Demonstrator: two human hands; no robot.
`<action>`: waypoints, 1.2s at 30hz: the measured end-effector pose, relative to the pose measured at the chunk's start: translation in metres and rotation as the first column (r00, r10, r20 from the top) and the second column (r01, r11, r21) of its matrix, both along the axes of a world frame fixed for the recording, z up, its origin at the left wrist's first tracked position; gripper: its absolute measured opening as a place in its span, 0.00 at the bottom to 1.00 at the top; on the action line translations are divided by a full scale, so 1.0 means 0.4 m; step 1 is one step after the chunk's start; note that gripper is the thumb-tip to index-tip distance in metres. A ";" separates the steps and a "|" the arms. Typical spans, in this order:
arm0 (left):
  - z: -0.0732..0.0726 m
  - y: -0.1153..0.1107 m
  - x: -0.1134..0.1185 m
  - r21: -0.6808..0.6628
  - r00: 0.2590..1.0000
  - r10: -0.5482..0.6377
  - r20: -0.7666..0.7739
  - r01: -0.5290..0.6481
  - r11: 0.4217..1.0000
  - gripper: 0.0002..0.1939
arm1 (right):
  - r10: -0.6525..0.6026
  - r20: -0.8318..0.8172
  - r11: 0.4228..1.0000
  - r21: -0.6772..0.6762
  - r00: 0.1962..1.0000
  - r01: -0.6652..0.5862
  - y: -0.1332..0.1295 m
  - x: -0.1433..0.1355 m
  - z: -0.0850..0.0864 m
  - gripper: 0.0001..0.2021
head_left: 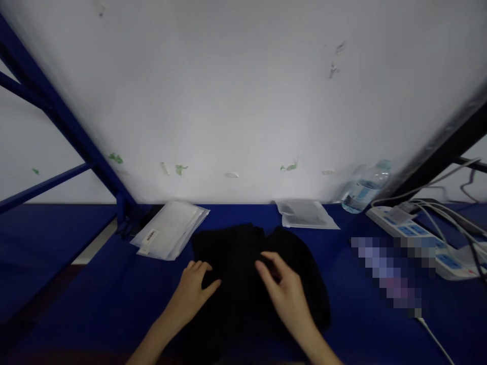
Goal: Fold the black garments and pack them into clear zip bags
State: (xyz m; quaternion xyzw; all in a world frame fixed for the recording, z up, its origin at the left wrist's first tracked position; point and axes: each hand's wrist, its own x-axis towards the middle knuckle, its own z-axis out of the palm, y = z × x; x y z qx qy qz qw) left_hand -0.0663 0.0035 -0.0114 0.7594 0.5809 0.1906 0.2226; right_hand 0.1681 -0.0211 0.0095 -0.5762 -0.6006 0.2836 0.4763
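Observation:
A black garment (239, 299) lies spread on the blue table in front of me; its dark folds hide what kind it is. At its left edge rests my left hand (196, 284), with the fingers bent and the thumb apart from them. My right hand (283, 284) is over the garment's upper middle. Its thumb and index fingertips come close together in a pinch at the cloth, and the other fingers are mostly hidden behind.
Clear plastic bags with a barcode label (167, 230) are stacked at the back left. Another plastic bag (306, 214) lies at the back right. Farther right are a water bottle (367, 187), a power strip (411, 233) with cables, and a pixelated device (388, 276). A blue metal frame (76, 126) stands left.

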 end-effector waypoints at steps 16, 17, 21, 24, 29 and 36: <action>0.076 0.028 -0.016 -0.075 0.996 -0.025 0.085 0.032 0.997 0.11 | -0.017 0.440 0.987 0.149 0.898 -0.054 0.082 0.114 -0.020 0.13; 0.085 0.044 -0.031 -0.039 0.994 -0.016 0.104 0.020 0.999 0.11 | -0.071 0.400 0.990 0.139 0.914 0.016 0.091 0.128 -0.021 0.12; 0.089 0.107 -0.093 0.025 0.989 0.046 0.140 -0.050 0.998 0.13 | -0.219 0.391 0.971 0.002 0.894 0.237 0.106 0.227 -0.046 0.17; 0.059 0.130 -0.112 0.005 0.986 0.089 0.139 -0.090 0.996 0.14 | -0.308 0.484 0.945 0.054 0.819 0.323 0.107 0.281 -0.068 0.24; 0.018 0.136 -0.095 0.028 0.970 0.111 0.215 -0.120 0.992 0.12 | -0.203 0.484 0.974 0.192 0.851 0.123 0.153 0.256 -0.049 0.23; 0.070 0.035 -0.101 0.316 0.968 0.016 0.250 -0.097 0.944 0.10 | -0.086 0.346 0.959 0.284 0.934 -0.017 0.125 0.230 0.015 0.08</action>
